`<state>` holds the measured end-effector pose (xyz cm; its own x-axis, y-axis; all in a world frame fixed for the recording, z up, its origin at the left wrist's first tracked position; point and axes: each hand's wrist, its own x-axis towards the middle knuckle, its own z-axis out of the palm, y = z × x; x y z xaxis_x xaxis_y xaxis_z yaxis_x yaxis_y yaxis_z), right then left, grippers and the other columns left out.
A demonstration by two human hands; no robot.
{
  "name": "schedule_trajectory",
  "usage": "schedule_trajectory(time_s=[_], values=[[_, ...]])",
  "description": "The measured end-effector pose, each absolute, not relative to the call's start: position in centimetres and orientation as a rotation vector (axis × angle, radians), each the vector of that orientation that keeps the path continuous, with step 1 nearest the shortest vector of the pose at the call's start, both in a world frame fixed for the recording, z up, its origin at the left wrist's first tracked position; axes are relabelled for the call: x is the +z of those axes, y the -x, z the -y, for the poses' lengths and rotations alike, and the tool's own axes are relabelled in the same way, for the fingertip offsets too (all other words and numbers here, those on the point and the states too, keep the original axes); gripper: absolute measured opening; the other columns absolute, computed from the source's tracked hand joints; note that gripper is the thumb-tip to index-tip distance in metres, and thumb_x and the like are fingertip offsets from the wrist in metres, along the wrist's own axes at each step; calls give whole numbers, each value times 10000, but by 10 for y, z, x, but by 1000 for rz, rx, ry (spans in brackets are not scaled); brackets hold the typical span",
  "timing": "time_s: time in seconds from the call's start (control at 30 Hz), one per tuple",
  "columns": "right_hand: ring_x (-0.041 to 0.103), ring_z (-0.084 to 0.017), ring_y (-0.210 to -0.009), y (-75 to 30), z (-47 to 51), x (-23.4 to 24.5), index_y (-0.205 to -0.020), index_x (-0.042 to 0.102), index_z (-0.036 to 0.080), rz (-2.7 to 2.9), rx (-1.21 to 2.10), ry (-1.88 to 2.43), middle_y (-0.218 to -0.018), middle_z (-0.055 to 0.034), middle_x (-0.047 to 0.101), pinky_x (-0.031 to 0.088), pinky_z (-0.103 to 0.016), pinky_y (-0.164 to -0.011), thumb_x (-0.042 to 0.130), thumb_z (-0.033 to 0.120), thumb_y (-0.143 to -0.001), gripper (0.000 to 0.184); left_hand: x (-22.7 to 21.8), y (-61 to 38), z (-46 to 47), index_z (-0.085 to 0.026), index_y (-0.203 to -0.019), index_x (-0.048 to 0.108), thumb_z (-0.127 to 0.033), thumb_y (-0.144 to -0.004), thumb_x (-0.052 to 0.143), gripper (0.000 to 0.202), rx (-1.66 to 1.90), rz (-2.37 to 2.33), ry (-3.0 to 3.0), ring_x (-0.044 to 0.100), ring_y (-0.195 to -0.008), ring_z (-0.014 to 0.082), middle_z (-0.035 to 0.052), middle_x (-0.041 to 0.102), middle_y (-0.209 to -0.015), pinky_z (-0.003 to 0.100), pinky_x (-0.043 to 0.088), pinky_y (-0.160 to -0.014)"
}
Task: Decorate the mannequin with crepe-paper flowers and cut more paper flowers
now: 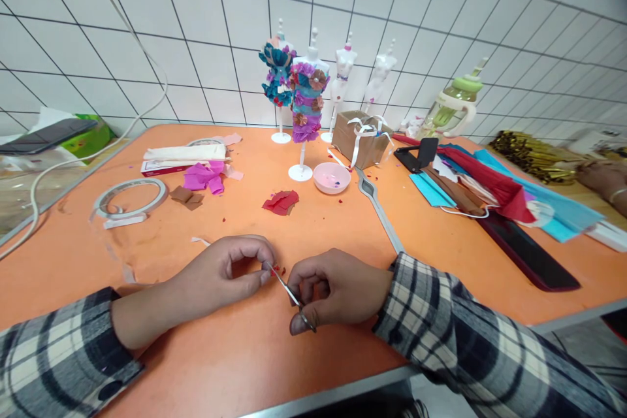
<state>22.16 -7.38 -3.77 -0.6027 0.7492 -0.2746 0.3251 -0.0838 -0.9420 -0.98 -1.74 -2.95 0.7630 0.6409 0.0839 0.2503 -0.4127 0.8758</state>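
My right hand (337, 287) is closed round a small pair of scissors (295, 300), thumb and finger at the handle loops. The blades point up and left to the fingertips of my left hand (230, 271). Those fingers pinch a tiny scrap of red paper (275, 270), partly hidden by the fingertips. Just beyond both hands lies a small stack of red paper pieces (281, 202). Behind it stands a pink bowl (332, 178) with small bits inside.
Mini dress forms (310, 98), some covered in paper flowers, stand along the tiled wall beside a cardboard box (361, 140). Tape (130, 198) and purple paper (204, 177) lie left. To the right are folded coloured papers (490, 176), a dark phone (529, 251) and a bottle (450, 108).
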Motion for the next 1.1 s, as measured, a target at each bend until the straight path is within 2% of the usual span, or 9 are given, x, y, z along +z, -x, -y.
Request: schedule_trajectory(time_s=[0.2, 0.47, 0.63, 0.83, 1.1], values=[[566, -90, -615, -222, 72, -43, -821, 644, 189, 1830, 1785, 1096, -642, 62, 637, 411, -204, -602, 875, 499, -651, 422, -29, 9, 18, -181, -731, 599, -180, -803, 572, 77, 519, -685, -2010, 611, -694, 154, 18, 659, -758, 227, 504, -665], [534, -77, -584, -222, 73, -39, -793, 627, 183, 1821, 1817, 1107, -620, 73, 616, 401, -199, -586, 881, 492, -644, 426, -28, 9, 19, -180, -727, 590, -180, -798, 568, 75, 496, -690, -2004, 604, -708, 148, 19, 658, -768, 221, 501, -680], [510, -68, -582, -222, 73, -36, -853, 676, 190, 1872, 1761, 1189, -680, 69, 628, 369, -194, -551, 894, 485, -627, 431, -28, 8, 19, -183, -713, 579, -199, -797, 588, 86, 482, -701, -1998, 603, -700, 155, 23, 662, -760, 228, 498, -663], [529, -82, -586, -222, 73, -38, -794, 641, 187, 1831, 1797, 1128, -628, 66, 620, 390, -201, -572, 879, 507, -640, 428, -28, 8, 20, -186, -722, 600, -207, -802, 594, 83, 523, -696, -2000, 616, -700, 164, 27, 670, -759, 240, 504, -665], [518, -75, -614, -215, 49, -40, -852, 647, 184, 1901, 1664, 1154, -706, 59, 614, 387, -191, -576, 885, 492, -631, 448, -34, 12, 0, -178, -734, 611, -270, -823, 610, 129, 602, -792, -2012, 625, -727, 175, 32, 662, -762, 262, 519, -696]])
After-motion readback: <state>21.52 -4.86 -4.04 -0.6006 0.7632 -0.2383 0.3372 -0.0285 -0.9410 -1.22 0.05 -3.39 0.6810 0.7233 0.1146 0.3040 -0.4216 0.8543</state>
